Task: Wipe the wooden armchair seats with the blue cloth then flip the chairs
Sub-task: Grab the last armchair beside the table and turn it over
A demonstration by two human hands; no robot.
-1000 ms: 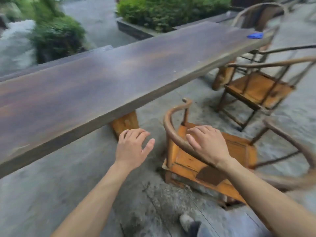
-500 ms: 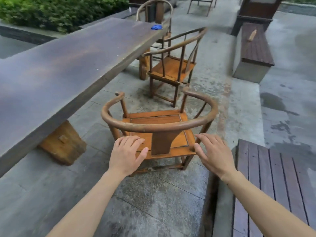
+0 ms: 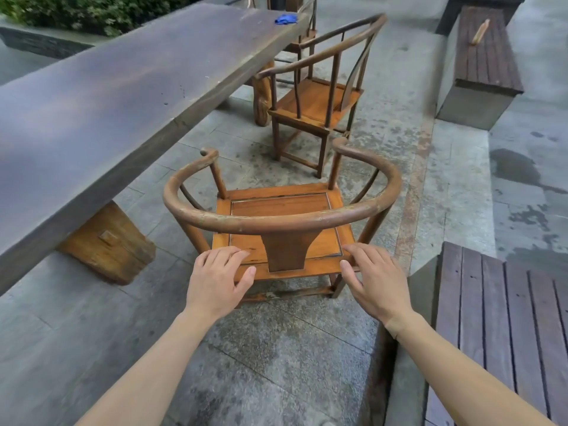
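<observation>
Both hands have been brought closer to the near armchair; the left hand and right hand hover behind its seat, fingers loosely spread, nothing held. Its curved rail should be gripped evenly. The blue cloth lies on the tabletop, far end.
</observation>
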